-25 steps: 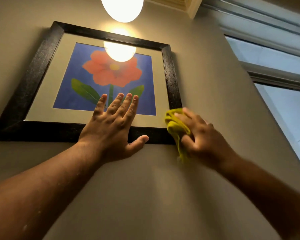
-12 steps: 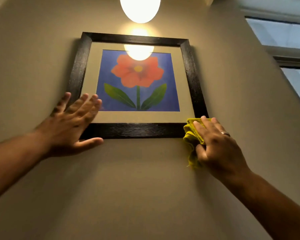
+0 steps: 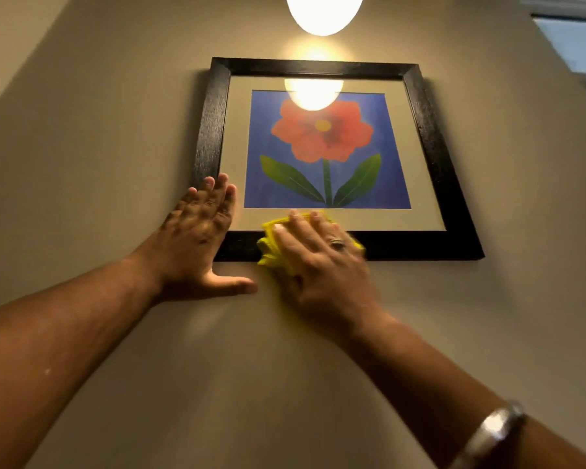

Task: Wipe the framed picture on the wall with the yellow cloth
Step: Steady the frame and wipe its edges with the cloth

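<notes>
A framed picture [image 3: 430, 137] hangs on the beige wall: black frame, cream mat, a red flower with green leaves on blue. My left hand [image 3: 197, 242] lies flat and open against the frame's lower left corner, thumb spread out on the wall below. My right hand [image 3: 318, 262], with a ring on one finger, presses the bunched yellow cloth [image 3: 271, 245] onto the bottom rail of the frame, left of its middle. Most of the cloth is hidden under the hand; it looks blurred by motion.
A lit oval lamp [image 3: 323, 11] hangs above the picture and reflects in the glass. A window [image 3: 575, 42] sits at the upper right. A metal bracelet [image 3: 491, 434] is on my right wrist. Plain wall surrounds the frame.
My right hand has slid the cloth left along the bottom rail from the lower right corner. My left hand stays at the lower left corner. The view has shifted left, so the picture sits further right.
</notes>
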